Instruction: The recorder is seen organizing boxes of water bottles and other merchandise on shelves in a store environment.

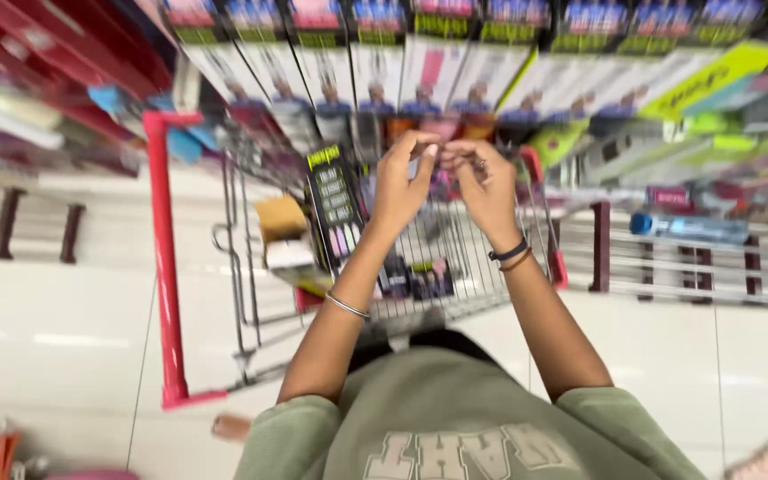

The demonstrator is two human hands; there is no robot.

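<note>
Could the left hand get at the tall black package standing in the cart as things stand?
Probably yes: the left hand is raised just beside the black package, and the cart is open on top.

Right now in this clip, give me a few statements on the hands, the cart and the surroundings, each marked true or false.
1. Both hands are raised together above the shopping cart. True: the left hand and right hand meet fingertip to fingertip.
2. The cart's frame is blue. False: it is red.
3. The left wrist wears a thin silver bangle. True.
4. The right hand grips the cart's frame. False: it is held up in the air, off the cart.
5. A blue-capped water bottle lies on the low rack to the right. True.
6. The cart holds nothing. False: a black package and a small box sit inside.
</note>
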